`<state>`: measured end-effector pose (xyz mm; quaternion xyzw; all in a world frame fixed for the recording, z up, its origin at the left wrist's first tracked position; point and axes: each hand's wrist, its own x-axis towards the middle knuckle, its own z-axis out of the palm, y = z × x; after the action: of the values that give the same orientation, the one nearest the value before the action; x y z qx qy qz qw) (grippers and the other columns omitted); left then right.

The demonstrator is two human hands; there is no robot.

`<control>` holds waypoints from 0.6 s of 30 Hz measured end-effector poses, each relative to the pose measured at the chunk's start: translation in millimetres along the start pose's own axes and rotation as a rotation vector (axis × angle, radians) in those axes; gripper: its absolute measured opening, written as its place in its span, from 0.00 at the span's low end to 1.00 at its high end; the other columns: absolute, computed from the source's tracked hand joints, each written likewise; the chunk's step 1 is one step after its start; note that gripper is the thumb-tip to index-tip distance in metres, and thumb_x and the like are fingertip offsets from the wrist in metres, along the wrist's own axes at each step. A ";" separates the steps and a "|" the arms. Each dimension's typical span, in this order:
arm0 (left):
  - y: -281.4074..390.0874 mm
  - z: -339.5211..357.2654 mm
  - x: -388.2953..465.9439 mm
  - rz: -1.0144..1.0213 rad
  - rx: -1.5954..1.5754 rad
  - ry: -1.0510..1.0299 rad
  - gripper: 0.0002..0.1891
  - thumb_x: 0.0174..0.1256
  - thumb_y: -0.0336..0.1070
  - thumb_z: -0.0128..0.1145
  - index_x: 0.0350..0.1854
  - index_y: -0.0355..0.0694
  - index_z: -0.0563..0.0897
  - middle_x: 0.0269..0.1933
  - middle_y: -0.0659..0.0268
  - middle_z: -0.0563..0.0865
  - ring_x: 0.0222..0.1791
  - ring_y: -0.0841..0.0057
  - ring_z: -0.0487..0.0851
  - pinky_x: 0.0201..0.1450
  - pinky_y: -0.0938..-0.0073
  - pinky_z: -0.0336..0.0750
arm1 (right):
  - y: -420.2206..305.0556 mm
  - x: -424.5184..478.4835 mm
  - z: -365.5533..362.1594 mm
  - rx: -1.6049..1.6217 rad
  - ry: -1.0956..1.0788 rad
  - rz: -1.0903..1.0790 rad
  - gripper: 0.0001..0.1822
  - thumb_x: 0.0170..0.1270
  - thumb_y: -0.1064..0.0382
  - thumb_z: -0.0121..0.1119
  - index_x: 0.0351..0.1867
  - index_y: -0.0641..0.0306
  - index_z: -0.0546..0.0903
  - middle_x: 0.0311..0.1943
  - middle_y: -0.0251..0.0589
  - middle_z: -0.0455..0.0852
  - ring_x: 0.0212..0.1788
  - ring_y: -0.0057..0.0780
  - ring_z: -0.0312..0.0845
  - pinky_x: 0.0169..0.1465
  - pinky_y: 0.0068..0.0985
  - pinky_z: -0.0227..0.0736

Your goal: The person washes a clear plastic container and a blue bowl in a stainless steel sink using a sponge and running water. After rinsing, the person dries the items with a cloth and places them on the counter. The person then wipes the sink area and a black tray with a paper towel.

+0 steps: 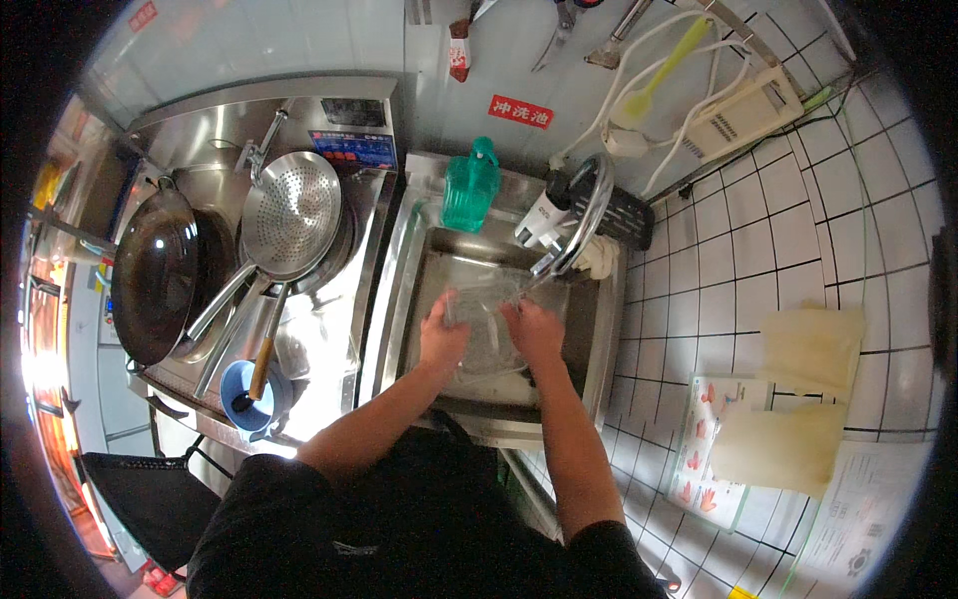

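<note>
In the stainless steel sink (578, 333), a clear plastic container (486, 318) lies between my two hands. My left hand (443, 333) grips its left side, and my right hand (533, 329) has hold of its right side near the upper corner. The curved metal faucet (591, 224) reaches over the basin just above my right hand, and what looks like a thin stream of water falls beside the fingers. The container is see-through, so its exact outline is hard to make out.
A green plastic jug (470, 191) stands at the sink's back edge. A whitish cloth (597, 257) lies by the faucet. On the left, a perforated strainer (292, 213), a dark wok (155, 277) and a blue plastic container (254, 393) with a wooden-handled utensil occupy the stove. Tiled wall rises at right.
</note>
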<state>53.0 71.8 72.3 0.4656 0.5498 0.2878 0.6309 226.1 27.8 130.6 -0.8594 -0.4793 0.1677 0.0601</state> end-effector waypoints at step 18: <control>12.9 53.9 43.5 -0.176 0.124 -0.355 0.17 0.71 0.46 0.58 0.50 0.37 0.79 0.41 0.64 0.87 0.43 0.73 0.83 0.43 0.66 0.78 | 24.8 -25.0 -61.3 0.050 0.277 -0.076 0.21 0.61 0.46 0.66 0.24 0.61 0.77 0.22 0.48 0.83 0.27 0.49 0.82 0.32 0.43 0.75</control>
<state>116.8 100.4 63.3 0.4972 0.4850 0.1107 0.7109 255.1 -3.0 187.2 -0.8539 -0.4942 0.0571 0.1532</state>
